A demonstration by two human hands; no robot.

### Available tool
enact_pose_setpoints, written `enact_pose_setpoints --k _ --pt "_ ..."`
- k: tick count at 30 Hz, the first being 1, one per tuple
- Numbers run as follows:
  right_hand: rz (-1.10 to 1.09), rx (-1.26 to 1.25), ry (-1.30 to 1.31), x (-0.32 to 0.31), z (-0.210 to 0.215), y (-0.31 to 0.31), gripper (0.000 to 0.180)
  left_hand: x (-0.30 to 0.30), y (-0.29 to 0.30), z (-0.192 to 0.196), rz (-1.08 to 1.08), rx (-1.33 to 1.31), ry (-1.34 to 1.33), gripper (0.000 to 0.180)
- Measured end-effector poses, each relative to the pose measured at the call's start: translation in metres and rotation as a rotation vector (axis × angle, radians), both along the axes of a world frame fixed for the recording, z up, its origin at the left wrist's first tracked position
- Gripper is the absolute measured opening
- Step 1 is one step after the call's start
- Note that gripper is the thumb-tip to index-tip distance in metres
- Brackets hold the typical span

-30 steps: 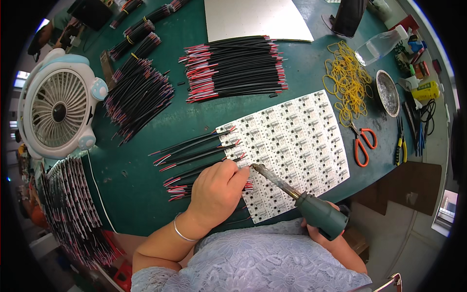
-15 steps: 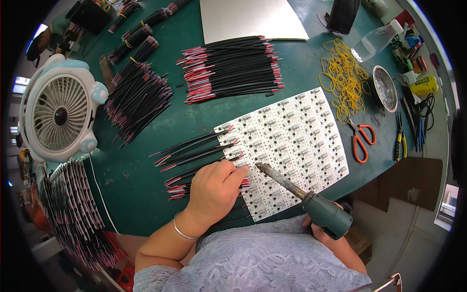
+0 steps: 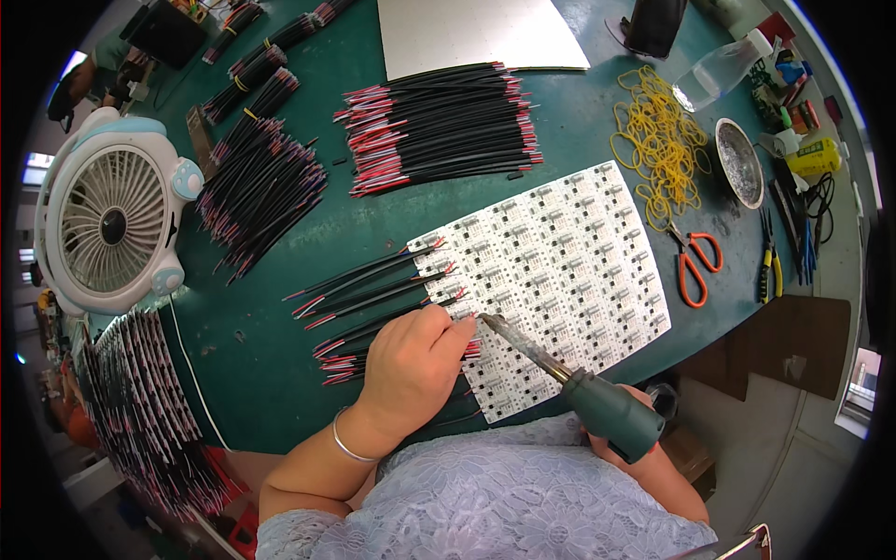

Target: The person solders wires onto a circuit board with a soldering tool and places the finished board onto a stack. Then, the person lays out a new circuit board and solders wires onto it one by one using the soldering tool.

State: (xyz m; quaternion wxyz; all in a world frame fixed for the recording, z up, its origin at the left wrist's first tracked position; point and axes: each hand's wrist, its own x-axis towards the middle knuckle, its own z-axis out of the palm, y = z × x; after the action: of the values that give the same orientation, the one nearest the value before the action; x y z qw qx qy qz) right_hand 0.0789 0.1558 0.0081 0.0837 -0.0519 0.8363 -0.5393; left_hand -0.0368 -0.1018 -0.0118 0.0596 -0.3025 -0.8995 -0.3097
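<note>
A white panel of small circuit boards (image 3: 571, 245) lies tilted on the green table. Short black cables (image 3: 364, 301) with red and white ends reach its left edge in several rows. My left hand (image 3: 411, 359) rests at that edge, thumb and fingertips pinched around a cable end that they mostly hide. In my right hand (image 3: 651, 469) is a soldering iron (image 3: 611, 413) with a dark green handle; most of that hand is behind the handle. The iron's darkened tip is at my left fingertips, over the left column of boards.
Beyond the panel lies a pile of black cables (image 3: 448, 131), with a looser pile (image 3: 266, 191) farther left. A white fan (image 3: 112, 224) stands at the left. On the right are yellow rubber bands (image 3: 653, 140), a metal bowl (image 3: 739, 163), orange-handled scissors (image 3: 691, 271) and pliers (image 3: 769, 271).
The soldering iron has moved a little to the left, its tip now close against my left fingertips. My left hand keeps its pinch at nearly the same place.
</note>
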Motion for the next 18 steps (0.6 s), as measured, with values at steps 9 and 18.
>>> enact_pose_setpoints --k 9,18 --pt "-0.498 0.026 -0.999 -0.020 0.026 -0.013 0.017 0.001 -0.001 -0.002 0.010 -0.006 0.007 0.035" --pt "0.002 0.116 0.078 0.006 -0.008 0.003 0.026 -0.007 -0.005 -0.003 -0.038 0.074 -0.042 0.034"
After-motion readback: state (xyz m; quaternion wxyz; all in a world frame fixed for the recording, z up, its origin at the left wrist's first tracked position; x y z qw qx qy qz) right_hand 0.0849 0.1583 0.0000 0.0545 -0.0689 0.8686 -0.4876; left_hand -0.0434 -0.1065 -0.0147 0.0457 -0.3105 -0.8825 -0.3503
